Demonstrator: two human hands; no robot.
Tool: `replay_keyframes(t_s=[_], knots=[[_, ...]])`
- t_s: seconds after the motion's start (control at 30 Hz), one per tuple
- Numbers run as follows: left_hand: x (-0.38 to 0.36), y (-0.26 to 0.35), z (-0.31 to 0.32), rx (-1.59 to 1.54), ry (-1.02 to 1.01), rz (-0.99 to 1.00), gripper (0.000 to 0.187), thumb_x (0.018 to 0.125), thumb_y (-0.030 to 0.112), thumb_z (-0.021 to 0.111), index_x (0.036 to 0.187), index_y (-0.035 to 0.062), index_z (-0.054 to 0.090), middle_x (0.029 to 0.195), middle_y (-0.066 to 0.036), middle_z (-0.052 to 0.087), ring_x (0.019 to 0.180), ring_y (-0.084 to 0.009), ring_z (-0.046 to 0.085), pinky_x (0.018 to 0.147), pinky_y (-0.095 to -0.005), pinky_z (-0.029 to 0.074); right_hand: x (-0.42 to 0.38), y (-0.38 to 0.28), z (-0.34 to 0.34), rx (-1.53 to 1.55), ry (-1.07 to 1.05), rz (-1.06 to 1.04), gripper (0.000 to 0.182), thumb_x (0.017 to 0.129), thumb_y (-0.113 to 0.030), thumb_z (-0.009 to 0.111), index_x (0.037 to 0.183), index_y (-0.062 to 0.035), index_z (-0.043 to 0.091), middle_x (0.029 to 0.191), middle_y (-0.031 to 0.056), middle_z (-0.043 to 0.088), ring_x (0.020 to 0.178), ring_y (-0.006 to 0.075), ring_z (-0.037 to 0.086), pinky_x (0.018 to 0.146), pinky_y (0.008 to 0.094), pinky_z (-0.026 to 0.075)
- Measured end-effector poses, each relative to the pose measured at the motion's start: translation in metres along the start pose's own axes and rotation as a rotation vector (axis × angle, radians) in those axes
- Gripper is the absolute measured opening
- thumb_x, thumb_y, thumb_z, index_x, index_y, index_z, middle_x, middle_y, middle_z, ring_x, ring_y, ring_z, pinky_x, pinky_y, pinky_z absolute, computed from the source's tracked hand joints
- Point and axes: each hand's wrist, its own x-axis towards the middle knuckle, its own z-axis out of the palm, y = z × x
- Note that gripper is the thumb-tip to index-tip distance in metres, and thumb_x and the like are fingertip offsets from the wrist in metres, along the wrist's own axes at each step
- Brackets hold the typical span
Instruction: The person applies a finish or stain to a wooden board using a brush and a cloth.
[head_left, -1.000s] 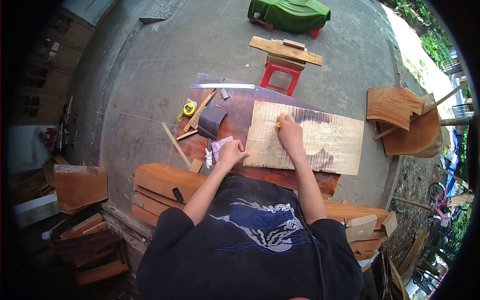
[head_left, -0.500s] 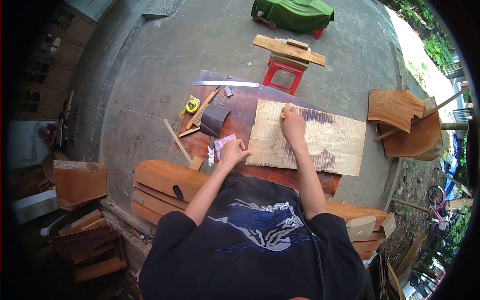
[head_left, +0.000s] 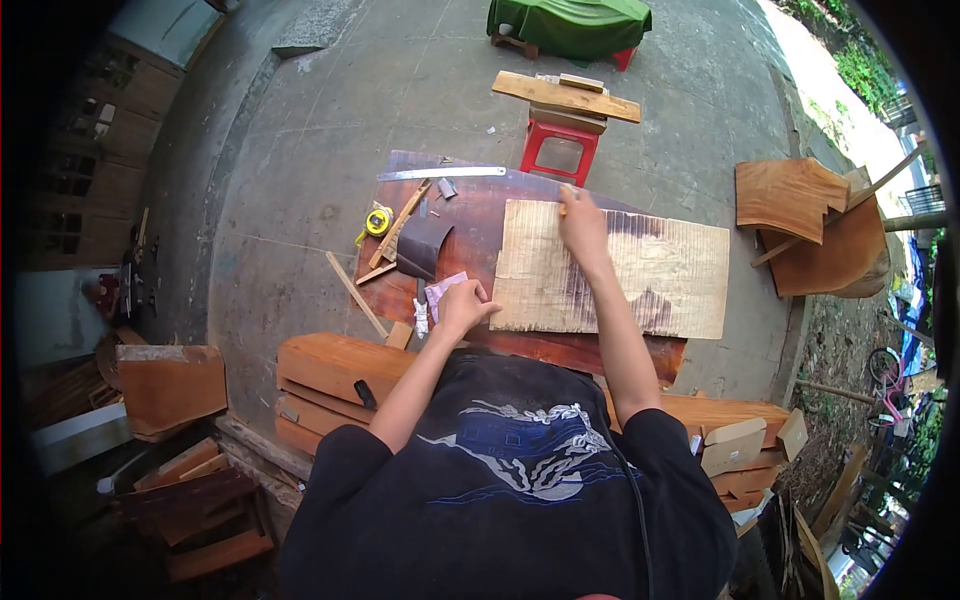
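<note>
A pale, rough-grained wooden board (head_left: 660, 270) with dark streaks lies on the glossy reddish-brown wooden table. My right hand (head_left: 582, 232) is over its upper left part, fingers closed around a small orange object (head_left: 563, 209) mostly hidden in the grip. At the board's lower left edge is my left hand (head_left: 464, 308), its fingers curled together and their tips at the edge. Partly beneath that hand shows a pink patterned cloth or paper (head_left: 447, 287). Beside it lies a crumpled white tube-like item (head_left: 421, 316).
On the table are a dark curved sheet (head_left: 424, 246), a yellow tape measure (head_left: 378, 221), a metal ruler (head_left: 443, 173) and thin wood strips (head_left: 405, 212). A red stool (head_left: 558, 152) bearing planks stands beyond. Cut wood slabs (head_left: 790, 200) are at right, stacked timber (head_left: 325, 362) near my body.
My right hand has moved up the board, closer to its far edge, still closed on the small orange object. My left hand stays at the left edge. The whole view has shifted slightly.
</note>
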Motion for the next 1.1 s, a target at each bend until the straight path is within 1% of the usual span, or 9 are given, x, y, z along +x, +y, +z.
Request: replay_keyframes(t_s=[0.17, 0.27, 0.33, 0.47, 0.53, 0.63, 0.77, 0.87, 1.1], knots=[[0.004, -0.005, 0.003, 0.003, -0.056, -0.018, 0.039, 0.073, 0.039, 0.096, 0.083, 0.0068, 0.076, 0.082, -0.011, 0.078, 0.08, -0.0289, 0.077, 0.073, -0.0421, 0.059, -0.007, -0.012, 0.001, 0.375, -0.163, -0.224, 0.021, 0.1, -0.016, 0.065, 0.117, -0.0119, 0.076, 0.111, 0.0134, 0.074, 0.1, 0.0382, 0.071, 0.088, 0.045, 0.057], [0.0, -0.003, 0.003, -0.045, -0.063, -0.067, 0.039, 0.073, 0.039, 0.096, 0.084, 0.0066, 0.076, 0.081, -0.011, 0.078, 0.079, -0.0276, 0.077, 0.072, -0.0412, 0.059, -0.011, 0.053, -0.058, 0.499, 0.0, 0.177, 0.026, 0.101, -0.026, 0.063, 0.105, -0.0075, 0.081, 0.086, 0.0126, 0.078, 0.072, 0.0233, 0.074, 0.069, 0.038, 0.056], [-0.002, -0.004, 0.003, -0.056, -0.06, -0.076, 0.039, 0.074, 0.039, 0.096, 0.084, 0.0065, 0.076, 0.081, -0.01, 0.079, 0.077, -0.0257, 0.077, 0.07, -0.0401, 0.059, -0.015, 0.113, -0.075, 0.266, 0.225, 0.419, 0.033, 0.103, -0.029, 0.056, 0.101, -0.0064, 0.08, 0.078, 0.0143, 0.077, 0.067, 0.0276, 0.073, 0.063, 0.0394, 0.056], [0.001, -0.009, 0.009, -0.077, -0.075, -0.079, 0.039, 0.074, 0.038, 0.096, 0.084, 0.0062, 0.075, 0.077, -0.009, 0.078, 0.072, -0.0228, 0.076, 0.067, -0.0376, 0.058, -0.012, 0.068, -0.057, -0.116, 0.062, 0.246, 0.031, 0.105, -0.025, 0.055, 0.098, -0.0034, 0.077, 0.084, 0.0201, 0.076, 0.074, 0.0353, 0.074, 0.071, 0.0448, 0.059], [0.006, -0.006, 0.003, -0.069, -0.092, -0.07, 0.039, 0.074, 0.037, 0.096, 0.084, 0.0059, 0.074, 0.074, -0.008, 0.077, 0.068, -0.0205, 0.075, 0.065, -0.0357, 0.057, -0.027, 0.026, -0.05, 0.175, 0.02, -0.105, 0.032, 0.106, -0.026, 0.059, 0.107, -0.0006, 0.078, 0.093, 0.0193, 0.078, 0.081, 0.028, 0.076, 0.078, 0.041, 0.059], [0.002, 0.011, -0.01, -0.052, -0.087, -0.039, 0.04, 0.074, 0.034, 0.097, 0.084, 0.0056, 0.071, 0.069, -0.006, 0.076, 0.06, -0.0162, 0.072, 0.059, -0.0319, 0.054, -0.039, 0.071, -0.048, 0.622, -0.359, 0.118, 0.035, 0.108, -0.028, 0.063, 0.12, 0.0005, 0.077, 0.1, 0.0137, 0.08, 0.088, 0.0198, 0.075, 0.082, 0.0347, 0.058], [0.002, 0.007, -0.005, -0.035, -0.07, -0.056, 0.04, 0.074, 0.035, 0.097, 0.085, 0.0057, 0.072, 0.071, -0.006, 0.076, 0.062, -0.0174, 0.073, 0.06, -0.0324, 0.055, -0.047, 0.243, -0.113, 0.63, -0.043, 0.549, 0.04, 0.104, -0.032, 0.071, 0.119, 0.0047, 0.077, 0.097, 0.0096, 0.079, 0.087, 0.0156, 0.074, 0.08, 0.031, 0.057], [0.0, 0.003, -0.001, -0.026, -0.051, -0.053, 0.041, 0.073, 0.036, 0.098, 0.086, 0.0059, 0.073, 0.074, -0.006, 0.076, 0.064, -0.0181, 0.073, 0.06, -0.033, 0.055, -0.05, 0.254, -0.183, -0.127, 0.224, 0.804, 0.043, 0.107, -0.039, 0.058, 0.117, -0.0019, 0.079, 0.102, 0.02, 0.08, 0.093, 0.0377, 0.077, 0.084, 0.0457, 0.06], [0.001, 0.01, -0.007, -0.047, -0.115, -0.111, 0.042, 0.073, 0.037, 0.098, 0.086, 0.0057, 0.073, 0.074, -0.006, 0.076, 0.066, -0.0182, 0.073, 0.062, -0.0338, 0.055, -0.052, 0.112, -0.08, -0.093, 0.016, 0.132, 0.036, 0.107, -0.029, 0.059, 0.137, -0.0124, 0.071, 0.121, 0.0168, 0.073, 0.091, 0.0365, 0.074, 0.079, 0.0493, 0.059]])
